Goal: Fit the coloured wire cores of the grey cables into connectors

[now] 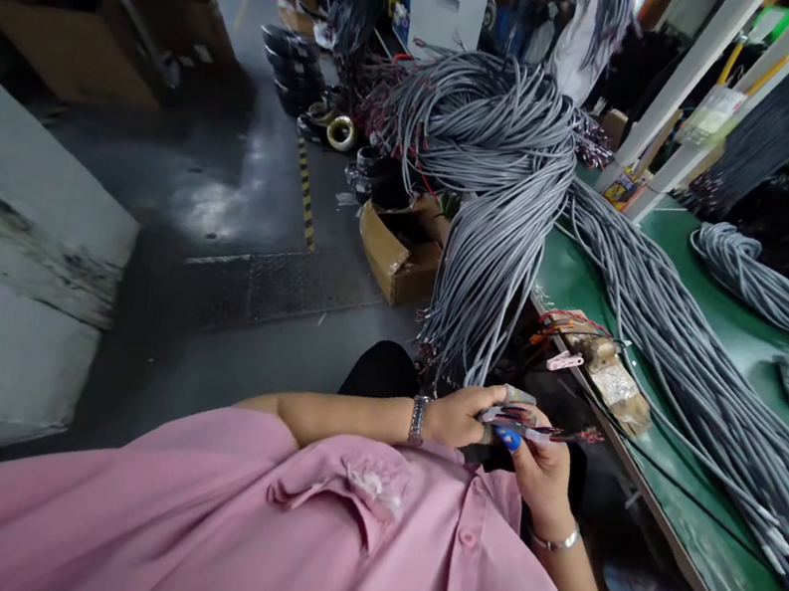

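Note:
In front of the pink shirt, my left hand [456, 417] is closed around thin red and black wires [517, 416] that show pale sleeving. My right hand [546, 472] pinches the same wires from the other side, with its thumb on top. Loose reddish wire ends stick out to the right, past my right fingers. Pale covers wrap some of my left fingertips, and a blue one caps a finger between the hands. Just beyond, a thick bundle of grey cables [494, 242] hangs down close to my left hand. The fingers hide part of what they hold.
More grey cables [670, 321] lie along the green table [718, 531] on the right, beside a taped block [615, 378] and a pink clip [565, 361]. A cardboard box [401, 256] stands on the floor. White posts [691, 83] rise from the table. A person [581, 39] is behind.

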Motion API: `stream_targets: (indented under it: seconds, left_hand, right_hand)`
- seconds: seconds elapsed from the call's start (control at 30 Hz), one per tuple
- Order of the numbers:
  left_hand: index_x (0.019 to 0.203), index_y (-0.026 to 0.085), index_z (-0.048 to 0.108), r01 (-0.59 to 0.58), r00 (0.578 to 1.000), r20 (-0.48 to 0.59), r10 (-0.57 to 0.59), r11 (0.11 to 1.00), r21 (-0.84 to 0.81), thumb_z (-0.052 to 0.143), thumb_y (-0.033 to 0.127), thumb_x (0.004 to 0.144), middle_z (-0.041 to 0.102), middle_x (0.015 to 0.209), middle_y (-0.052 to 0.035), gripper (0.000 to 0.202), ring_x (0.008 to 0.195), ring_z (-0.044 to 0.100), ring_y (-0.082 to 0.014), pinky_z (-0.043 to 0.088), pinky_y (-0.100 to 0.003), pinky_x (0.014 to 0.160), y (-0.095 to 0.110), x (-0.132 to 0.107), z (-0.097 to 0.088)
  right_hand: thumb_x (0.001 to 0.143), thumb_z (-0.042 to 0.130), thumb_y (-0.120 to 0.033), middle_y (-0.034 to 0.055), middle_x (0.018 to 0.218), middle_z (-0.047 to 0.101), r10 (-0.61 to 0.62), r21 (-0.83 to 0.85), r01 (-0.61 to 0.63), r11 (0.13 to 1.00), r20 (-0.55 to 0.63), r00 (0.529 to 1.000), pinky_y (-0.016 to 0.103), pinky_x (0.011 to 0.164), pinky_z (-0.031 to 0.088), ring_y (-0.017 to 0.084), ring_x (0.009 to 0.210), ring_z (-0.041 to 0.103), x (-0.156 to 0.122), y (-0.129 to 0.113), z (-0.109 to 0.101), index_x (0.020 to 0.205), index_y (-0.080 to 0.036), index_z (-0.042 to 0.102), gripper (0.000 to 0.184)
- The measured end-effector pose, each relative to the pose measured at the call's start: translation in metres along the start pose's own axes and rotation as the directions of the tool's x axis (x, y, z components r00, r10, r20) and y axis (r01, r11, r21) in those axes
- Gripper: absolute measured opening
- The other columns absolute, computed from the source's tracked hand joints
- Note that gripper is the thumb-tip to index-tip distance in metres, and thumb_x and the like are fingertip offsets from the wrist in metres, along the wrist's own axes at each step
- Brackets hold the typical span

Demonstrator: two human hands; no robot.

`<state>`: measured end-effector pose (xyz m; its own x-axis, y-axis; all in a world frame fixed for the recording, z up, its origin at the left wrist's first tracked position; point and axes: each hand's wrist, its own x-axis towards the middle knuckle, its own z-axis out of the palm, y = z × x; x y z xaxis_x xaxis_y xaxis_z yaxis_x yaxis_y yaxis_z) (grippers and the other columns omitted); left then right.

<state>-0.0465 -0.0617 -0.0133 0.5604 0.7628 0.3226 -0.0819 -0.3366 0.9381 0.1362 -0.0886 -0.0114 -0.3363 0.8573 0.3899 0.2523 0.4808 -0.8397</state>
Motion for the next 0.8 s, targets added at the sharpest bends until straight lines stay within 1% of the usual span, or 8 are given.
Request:
stream_targets:
  seconds: [0.1, 0.2, 0.3, 0.37, 0.47, 0.53, 0.7, 0.8]
  left_hand:
    - [0.13, 0.017, 0.053, -0.002, 1.0, 0.017, 0.005, 0.975, -0.221, 0.064, 0.025, 0.082, 0.063, 0.122, -0.0129, 0.05, 0.113, 0.059, -0.0245, 0.045, -0.038, 0.099, 0.006, -0.006, -0.003]
    - [0.121, 0.017, 0.06, 0.018, 0.998, -0.056, -0.04, 0.939, -0.345, 0.067, 0.025, 0.079, 0.065, 0.12, -0.0122, 0.043, 0.114, 0.059, -0.0261, 0.044, -0.041, 0.1, 0.012, -0.015, -0.008]
    - [0.112, 0.016, 0.065, 0.062, 0.989, -0.099, -0.109, 0.919, -0.39, 0.071, 0.025, 0.076, 0.068, 0.115, -0.0129, 0.038, 0.109, 0.062, -0.0268, 0.047, -0.04, 0.094, 0.016, -0.025, -0.016]
    - [0.111, 0.015, 0.066, 0.066, 0.984, -0.124, -0.131, 0.904, -0.423, 0.072, 0.026, 0.075, 0.068, 0.113, -0.0138, 0.037, 0.1, 0.065, -0.0246, 0.05, -0.035, 0.085, 0.016, -0.031, -0.022]
    - [0.11, 0.015, 0.065, 0.058, 0.959, -0.225, -0.171, 0.899, -0.435, 0.072, 0.027, 0.076, 0.069, 0.109, -0.0132, 0.037, 0.08, 0.067, -0.0174, 0.048, -0.025, 0.065, 0.011, -0.037, -0.029]
    - [0.107, 0.014, 0.065, 0.07, 0.942, -0.274, -0.193, 0.912, -0.404, 0.07, 0.029, 0.078, 0.07, 0.104, -0.0126, 0.033, 0.069, 0.065, -0.0134, 0.043, -0.022, 0.056, 0.005, -0.041, -0.032]
    - [0.102, 0.011, 0.066, 0.105, 0.913, -0.341, -0.223, 0.937, -0.332, 0.064, 0.035, 0.084, 0.071, 0.096, -0.0122, 0.03, 0.057, 0.058, -0.0092, 0.035, -0.02, 0.046, -0.008, -0.045, -0.037]
    - [0.106, 0.013, 0.064, 0.112, 0.916, -0.341, -0.211, 0.952, -0.286, 0.058, 0.036, 0.088, 0.07, 0.098, -0.0123, 0.03, 0.062, 0.061, -0.0111, 0.037, -0.021, 0.047, -0.009, -0.045, -0.037]
  right_hand:
    - [0.086, 0.062, -0.023, 0.0062, 0.096, 0.07, -0.016, -0.043, 0.015, 0.999, -0.016, 1.0, 0.035, 0.082, 0.053, 0.021, 0.092, 0.065, -0.001, -0.007, -0.001, 0.091, -0.023, 0.073, 0.012]
    - [0.086, 0.062, -0.025, 0.0062, 0.094, 0.069, 0.011, -0.033, -0.014, 0.999, -0.088, 0.996, 0.033, 0.079, 0.053, 0.021, 0.088, 0.064, -0.003, -0.011, -0.003, 0.09, -0.022, 0.072, 0.011]
    - [0.086, 0.061, -0.026, 0.0064, 0.098, 0.068, 0.07, 0.024, -0.067, 0.997, -0.179, 0.981, 0.033, 0.077, 0.053, 0.02, 0.086, 0.062, -0.007, -0.013, -0.007, 0.092, -0.023, 0.071, 0.012]
    - [0.086, 0.061, -0.027, 0.0066, 0.099, 0.067, 0.107, 0.071, -0.095, 0.993, -0.196, 0.975, 0.032, 0.074, 0.053, 0.019, 0.083, 0.061, -0.01, -0.013, -0.01, 0.096, -0.023, 0.071, 0.014]
    - [0.086, 0.062, -0.028, 0.0061, 0.096, 0.066, 0.123, 0.108, -0.102, 0.989, -0.212, 0.969, 0.03, 0.07, 0.053, 0.017, 0.076, 0.059, -0.013, -0.014, -0.014, 0.099, -0.023, 0.071, 0.016]
    - [0.086, 0.062, -0.027, 0.0055, 0.094, 0.066, 0.136, 0.124, -0.109, 0.986, -0.233, 0.963, 0.03, 0.069, 0.053, 0.015, 0.073, 0.058, -0.015, -0.014, -0.016, 0.098, -0.023, 0.071, 0.016]
    - [0.085, 0.063, -0.027, 0.0061, 0.095, 0.066, 0.142, 0.165, -0.098, 0.981, -0.278, 0.95, 0.029, 0.066, 0.052, 0.016, 0.074, 0.06, -0.018, -0.012, -0.023, 0.097, -0.023, 0.071, 0.014]
    - [0.085, 0.064, -0.026, 0.0064, 0.096, 0.066, 0.147, 0.205, -0.09, 0.975, -0.284, 0.947, 0.028, 0.064, 0.052, 0.017, 0.076, 0.061, -0.015, -0.013, -0.024, 0.098, -0.023, 0.071, 0.015]
